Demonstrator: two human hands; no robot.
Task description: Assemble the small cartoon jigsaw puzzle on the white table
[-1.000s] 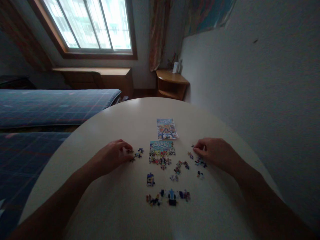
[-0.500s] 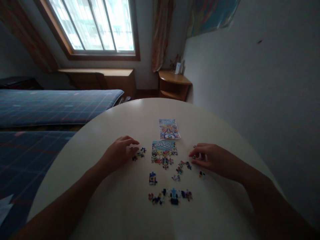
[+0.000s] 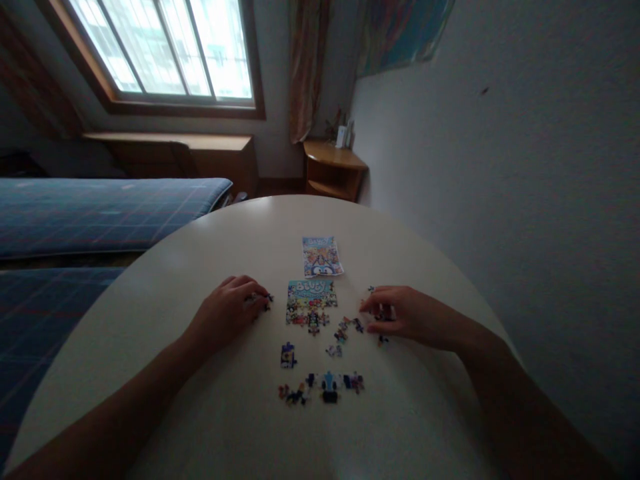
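Observation:
My left hand (image 3: pixel 233 303) rests on the table with its fingers curled down over a small cluster of jigsaw pieces (image 3: pixel 267 301), only partly showing at the fingertips. To its right lies the partly joined jigsaw puzzle (image 3: pixel 311 293), its top rows forming a lettered picture. My right hand (image 3: pixel 393 311) hovers low over several loose pieces, its fingers bent and the thumb apart from them. One dark piece (image 3: pixel 383 340) lies just under that hand. Between hand and puzzle is a short joined strip (image 3: pixel 346 328). Nearer me are a blue joined block (image 3: pixel 288 355) and a longer joined row (image 3: pixel 329 385).
The round white table (image 3: pixel 225 413) carries a printed picture sheet (image 3: pixel 321 257) beyond the puzzle. A plaid-covered bed (image 3: pixel 100 213) stands at the left, a wooden corner shelf (image 3: pixel 335 157) at the back. The white wall (image 3: pixel 525 200) runs close along the right.
My left hand has closed down over the cluster of pieces beside it. My right hand remains by the loose pieces, now nearer the dark one. The whole view has shifted left.

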